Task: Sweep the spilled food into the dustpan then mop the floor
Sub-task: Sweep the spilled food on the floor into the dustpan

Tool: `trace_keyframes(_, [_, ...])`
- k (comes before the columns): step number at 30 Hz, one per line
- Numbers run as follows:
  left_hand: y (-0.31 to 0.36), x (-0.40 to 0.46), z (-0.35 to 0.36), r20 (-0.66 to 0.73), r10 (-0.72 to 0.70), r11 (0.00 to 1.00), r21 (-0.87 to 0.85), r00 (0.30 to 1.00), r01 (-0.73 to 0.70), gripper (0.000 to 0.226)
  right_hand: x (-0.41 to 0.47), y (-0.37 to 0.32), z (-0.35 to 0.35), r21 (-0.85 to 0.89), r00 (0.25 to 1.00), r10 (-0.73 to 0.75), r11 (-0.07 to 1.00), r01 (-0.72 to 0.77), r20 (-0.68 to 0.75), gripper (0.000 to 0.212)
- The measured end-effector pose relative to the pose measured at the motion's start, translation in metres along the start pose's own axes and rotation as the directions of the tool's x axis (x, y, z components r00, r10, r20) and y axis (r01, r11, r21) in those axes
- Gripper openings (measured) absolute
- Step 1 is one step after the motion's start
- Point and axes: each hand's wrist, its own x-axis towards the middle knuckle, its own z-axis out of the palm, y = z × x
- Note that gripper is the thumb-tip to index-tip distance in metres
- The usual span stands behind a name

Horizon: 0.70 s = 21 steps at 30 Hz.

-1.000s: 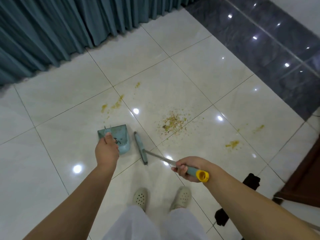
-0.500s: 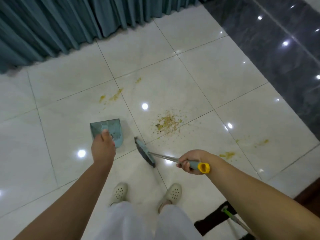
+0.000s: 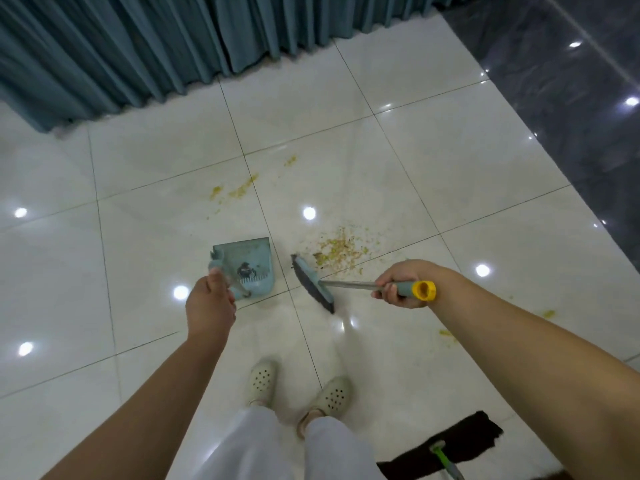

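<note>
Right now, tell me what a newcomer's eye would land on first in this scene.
The yellowish pile of spilled food on the white tile floor, mid-frame, draws the eye first. Just left of it lies the brush, its yellow-capped handle gripped by the right hand. Further left, the left hand holds the teal dustpan. A black mop lies at bottom right.

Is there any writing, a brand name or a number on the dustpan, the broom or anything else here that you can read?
None can be read.
The dustpan has a dark mark inside, too blurred to tell whether it is print or dirt.
The broom, its yellow-capped handle, the mop and the shoes show no lettering.
</note>
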Motion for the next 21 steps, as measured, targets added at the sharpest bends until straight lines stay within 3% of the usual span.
trace_keyframes(7, [0.015,0.013,0.009,0.03,0.024,1.0,-0.019,0.999,-0.024,0.046,-0.012,-0.027,-0.01,0.077,0.996,-0.085,0.993,0.088,-0.034,0.015])
trace_keyframes(15, [0.049,0.057,0.021,0.15,0.159,0.981,0.083,0.976,-0.173,0.053,-0.045,-0.022,0.005,0.199,0.989,-0.148,0.969,0.145,-0.002,0.013])
trace_keyframes(21, [0.097,0.113,0.041,0.301,0.178,0.969,0.113,0.937,-0.22,0.052,-0.063,-0.026,0.034,0.364,0.983,-0.182,0.914,0.182,-0.033,0.017])
